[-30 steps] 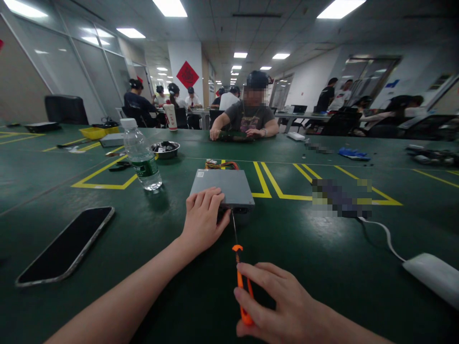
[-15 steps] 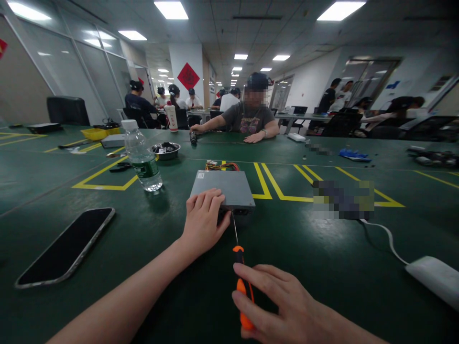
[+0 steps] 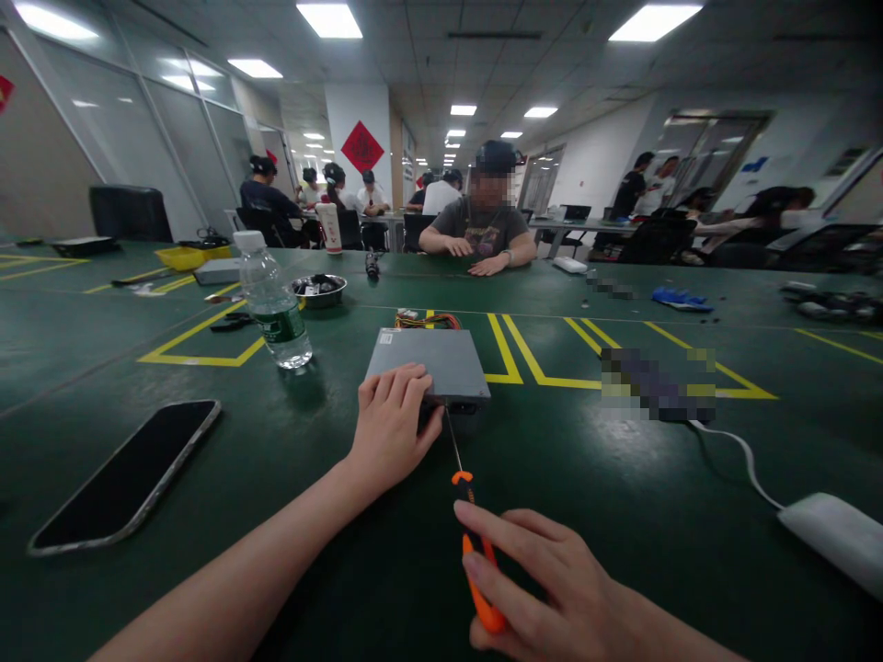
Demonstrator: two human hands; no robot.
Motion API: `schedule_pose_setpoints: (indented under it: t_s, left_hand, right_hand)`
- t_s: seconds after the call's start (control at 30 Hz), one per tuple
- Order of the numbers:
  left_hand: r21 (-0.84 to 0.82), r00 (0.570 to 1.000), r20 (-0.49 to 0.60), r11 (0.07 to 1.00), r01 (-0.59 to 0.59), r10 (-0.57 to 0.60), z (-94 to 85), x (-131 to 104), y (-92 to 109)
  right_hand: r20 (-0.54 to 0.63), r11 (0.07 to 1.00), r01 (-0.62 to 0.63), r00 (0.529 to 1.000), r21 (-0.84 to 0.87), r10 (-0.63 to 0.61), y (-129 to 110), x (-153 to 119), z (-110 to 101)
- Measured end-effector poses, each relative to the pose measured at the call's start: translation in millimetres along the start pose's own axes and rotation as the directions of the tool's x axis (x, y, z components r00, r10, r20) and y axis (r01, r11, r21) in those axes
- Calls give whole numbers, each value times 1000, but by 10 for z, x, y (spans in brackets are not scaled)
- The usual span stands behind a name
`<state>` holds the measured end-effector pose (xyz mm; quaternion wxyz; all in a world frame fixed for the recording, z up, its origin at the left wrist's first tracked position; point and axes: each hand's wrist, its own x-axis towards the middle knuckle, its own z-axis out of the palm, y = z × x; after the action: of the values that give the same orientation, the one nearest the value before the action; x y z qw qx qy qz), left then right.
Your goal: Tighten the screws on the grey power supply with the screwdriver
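A grey metal computer power supply (image 3: 434, 354) lies on the green table in front of me, its bundle of coloured wires (image 3: 420, 320) at the far side. My left hand (image 3: 393, 418) grips its near left edge, fingers over the top and thumb at the near face. An orange and black screwdriver (image 3: 483, 588) is held in my right hand (image 3: 538, 579), thumb and fingers around its handle. The shaft slants up and away, and its tip meets the near face beside my left thumb. Whatever lies under the tip is too small to make out.
A water bottle (image 3: 276, 308) and a steel bowl (image 3: 321, 291) of small parts stand to the left, behind a phone (image 3: 131, 473). On the right lie a blurred object and a white device (image 3: 834, 538) with a cable. A person (image 3: 483, 221) sits opposite.
The screwdriver handle has swung slightly right and turned in my right hand. My left hand and the power supply stay put. The person opposite has drawn one hand back from a dark object.
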<state>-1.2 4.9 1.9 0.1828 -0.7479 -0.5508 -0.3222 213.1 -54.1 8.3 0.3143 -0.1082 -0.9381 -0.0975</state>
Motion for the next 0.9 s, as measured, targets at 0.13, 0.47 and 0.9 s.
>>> schedule_pose_setpoints:
  t_s: [0.13, 0.47, 0.9]
  left_hand:
    - [-3, 1000, -7, 1000, 2, -2, 5, -2, 1]
    - [-2, 1000, -2, 1000, 3, -3, 2, -7, 1]
    - [7, 1000, -1, 1000, 2, -2, 8, -11, 2]
  right_hand:
    - [-40, 998, -56, 998, 29, 57, -8, -16, 12]
    - [-22, 999, -17, 1000, 46, 18, -38, 55, -18]
    - [-3, 1000, -1, 1000, 27, 1, -32, 42, -15]
